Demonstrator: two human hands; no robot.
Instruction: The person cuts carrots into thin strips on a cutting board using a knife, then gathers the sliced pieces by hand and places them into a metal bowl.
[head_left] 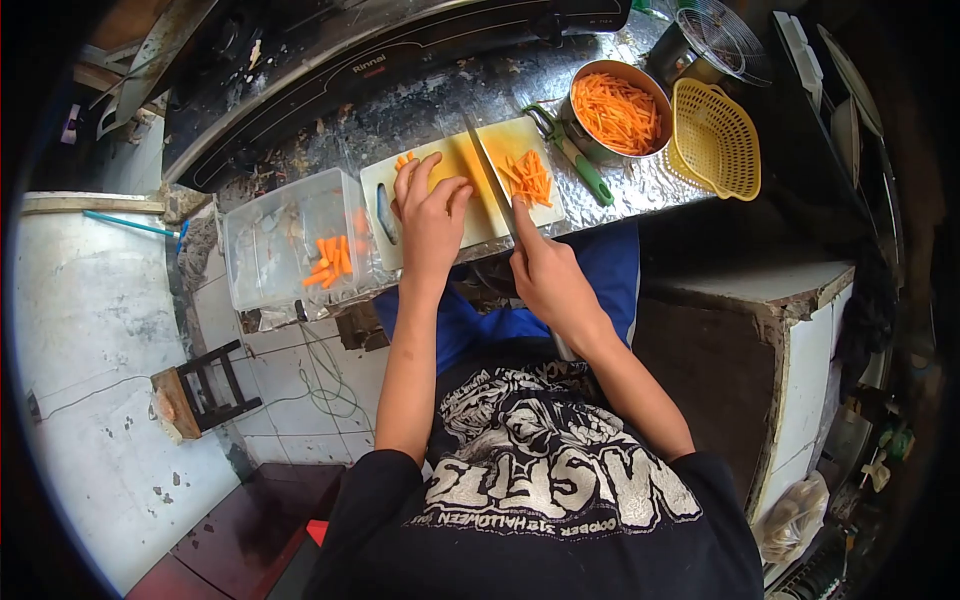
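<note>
My right hand (552, 275) is wrapped round the handle of a long knife (492, 176), its index finger stretched along the blade. The blade lies across a pale, orange-stained cutting board (460, 165). To the right of the blade is a small pile of carrot sticks (530, 180). Over the board's left half, my left hand (430, 205) has its fingers bent and apart, with bare board showing between thumb and forefinger. A few carrot pieces (404, 160) show at its fingertips, partly hidden by them.
Left of the board stands a clear plastic container (245, 245) holding carrot chunks (330, 262). At the right are a green-handled peeler (585, 172), a pot of carrot strips (616, 112) and a yellow basket (715, 140). A Rinnai stove (380, 75) runs along the back.
</note>
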